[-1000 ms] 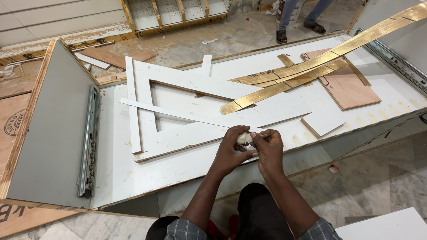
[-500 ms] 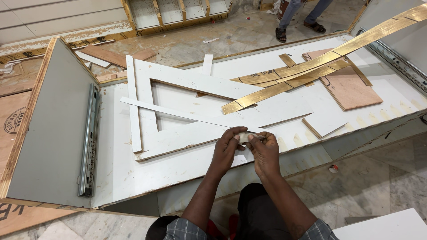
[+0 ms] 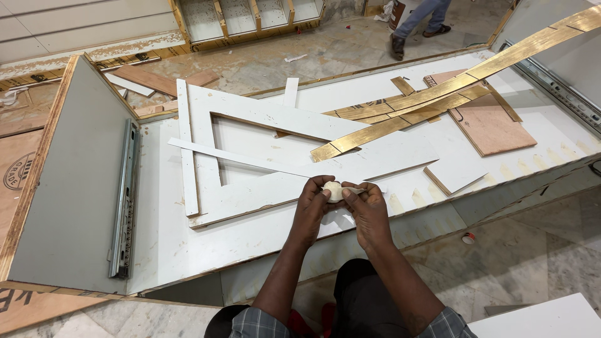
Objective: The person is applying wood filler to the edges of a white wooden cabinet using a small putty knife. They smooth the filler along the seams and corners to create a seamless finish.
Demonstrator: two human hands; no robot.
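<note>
Small pale lump (image 3: 333, 190) being pinched between both hands, just above the near edge of the white surface (image 3: 188, 250). Left hand (image 3: 311, 203) and right hand (image 3: 366, 206) meeting at the fingertips, fingers narrow and curling around the lump, forearms angling up and inward. White cut-out frame (image 3: 263, 119) lying just beyond; gold strips (image 3: 400, 119) crossing further back to the right.

Grey plaid short sleeves, dark trousers, bare forearms and hands.
</note>
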